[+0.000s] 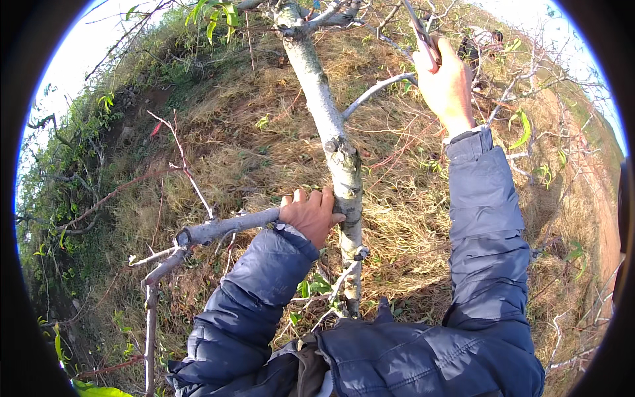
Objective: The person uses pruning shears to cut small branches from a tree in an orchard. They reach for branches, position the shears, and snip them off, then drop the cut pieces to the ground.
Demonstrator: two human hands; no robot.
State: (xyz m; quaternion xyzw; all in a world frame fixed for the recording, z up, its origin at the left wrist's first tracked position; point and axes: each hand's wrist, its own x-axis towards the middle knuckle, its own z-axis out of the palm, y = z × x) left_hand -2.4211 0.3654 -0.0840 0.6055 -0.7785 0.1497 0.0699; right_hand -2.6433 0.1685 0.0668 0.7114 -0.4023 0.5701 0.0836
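My left hand [311, 216] grips a thick side branch [228, 227] close to where it meets the pale tree trunk [347, 181]; the thumb touches the trunk. Up at the right, my right hand [446, 82] is closed around a hand tool [427, 49], likely pruning shears, with a reddish handle and a metal part pointing up toward the upper twigs. A curved grey branch [379, 90] runs from the trunk up to beside my right hand. Whether the tool touches any branch cannot be told.
Thin bare twigs [181, 159] rise at the left, and more branches [501, 104] spread at the right. Dry grass [407, 218] covers the slope below. Green shrubs [64, 159] stand at far left. Another person [478, 42] is at the upper right, partly behind twigs. A dirt track [598, 198] runs along the right.
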